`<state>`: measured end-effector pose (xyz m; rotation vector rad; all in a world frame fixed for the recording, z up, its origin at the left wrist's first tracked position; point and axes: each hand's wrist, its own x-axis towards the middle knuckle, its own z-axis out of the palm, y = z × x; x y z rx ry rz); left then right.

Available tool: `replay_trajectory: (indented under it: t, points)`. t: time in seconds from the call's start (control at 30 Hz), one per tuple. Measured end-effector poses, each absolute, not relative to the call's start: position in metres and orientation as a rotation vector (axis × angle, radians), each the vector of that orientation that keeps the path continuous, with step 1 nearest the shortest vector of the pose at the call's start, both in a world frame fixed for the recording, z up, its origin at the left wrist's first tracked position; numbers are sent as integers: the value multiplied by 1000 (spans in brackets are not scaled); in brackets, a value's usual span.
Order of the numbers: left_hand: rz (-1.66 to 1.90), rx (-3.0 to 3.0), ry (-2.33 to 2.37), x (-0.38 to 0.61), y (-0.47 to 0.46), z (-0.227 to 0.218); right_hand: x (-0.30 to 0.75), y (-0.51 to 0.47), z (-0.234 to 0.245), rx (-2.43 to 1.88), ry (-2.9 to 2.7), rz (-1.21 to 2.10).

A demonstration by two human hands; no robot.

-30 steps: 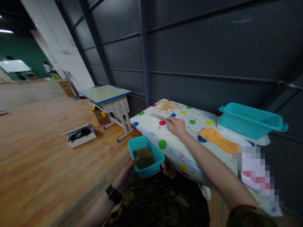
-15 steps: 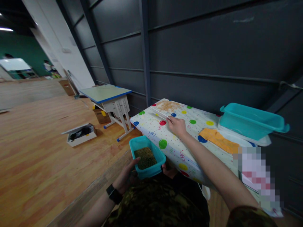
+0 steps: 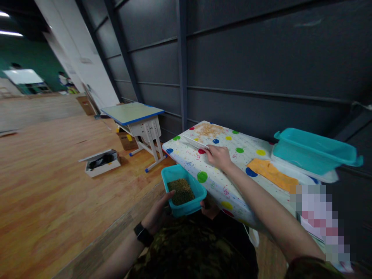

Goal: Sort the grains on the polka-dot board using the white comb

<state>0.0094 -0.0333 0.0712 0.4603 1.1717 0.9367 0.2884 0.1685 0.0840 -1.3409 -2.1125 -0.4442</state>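
Observation:
My left hand (image 3: 160, 211) is closed on the near left rim of a turquoise plastic tub (image 3: 186, 211), thumb over the edge. Small yellowish and greenish grains (image 3: 181, 190) cover its bottom. The tub is tilted below the table's front edge. Out over the table (image 3: 212, 182), my right hand (image 3: 219, 155) grips one end of a thin, flat white tool (image 3: 195, 142); its exact kind is unclear. Beyond the tool, a patch of loose tan grains (image 3: 209, 130) lies spread on the dotted cloth.
An orange cloth (image 3: 271, 174) lies on the table's right part. Behind it a larger turquoise bin (image 3: 314, 151) stands on a white lid. A dark panelled wall (image 3: 261, 58) runs behind. On the left are a school desk (image 3: 133, 112) and an open white box (image 3: 103, 164).
The whole view has shifted slightly to the right and the white tool has turned a little. Both hands keep their holds.

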Motion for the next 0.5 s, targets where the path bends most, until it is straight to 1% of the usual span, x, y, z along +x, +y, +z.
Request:
replay_trajectory:
  t: [0.13, 0.3, 0.5]
  points:
    - [949, 464, 1146, 10, -32, 78, 293, 155, 86, -1286, -2160, -460]
    - [985, 463, 1223, 14, -30, 85, 306, 130, 85, -1293, -2134, -499]
    - [1003, 479, 1217, 13, -31, 79, 317, 108, 76, -1241, -2061, -571]
